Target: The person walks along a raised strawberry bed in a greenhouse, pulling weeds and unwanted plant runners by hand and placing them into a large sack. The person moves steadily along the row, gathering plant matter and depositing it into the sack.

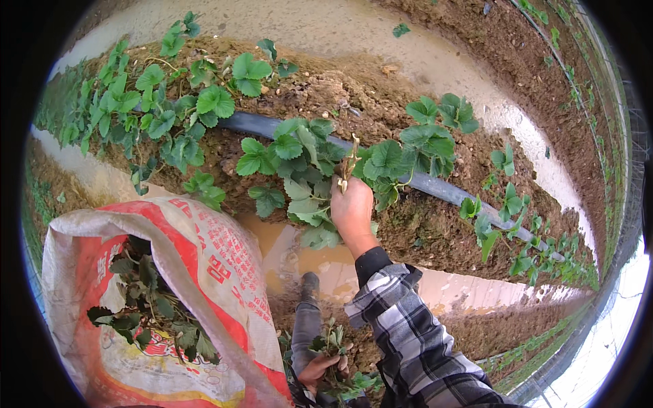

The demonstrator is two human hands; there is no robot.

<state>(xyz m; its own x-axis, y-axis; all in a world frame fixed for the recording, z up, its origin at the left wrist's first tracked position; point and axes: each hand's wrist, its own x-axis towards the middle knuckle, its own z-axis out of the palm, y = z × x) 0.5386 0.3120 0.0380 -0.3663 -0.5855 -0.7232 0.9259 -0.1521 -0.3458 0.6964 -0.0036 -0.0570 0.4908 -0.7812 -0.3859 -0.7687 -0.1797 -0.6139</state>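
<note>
My right hand (352,206) reaches out over a planted soil ridge, closed around some brown, dry-looking plant stems (350,162) that stick up out of the fist. Leaves with pale undersides (312,211) hang right beside it; whether they belong to those stems is hard to tell. Low in the picture, near my leg, my left hand (319,368) grips a small bunch of leafy strawberry plants (331,342). Strawberry plants (390,158) grow on both sides of my right hand. An open woven sack (224,275) with red printing stands at the left, with cut or pulled plants (158,311) inside.
A black irrigation hose (438,187) runs along the ridge under the leaves. Muddy water lies in the near furrow (326,260) and the far furrow (352,30). My boot (309,288) stands at the near furrow. Further ridges (515,46) rise beyond.
</note>
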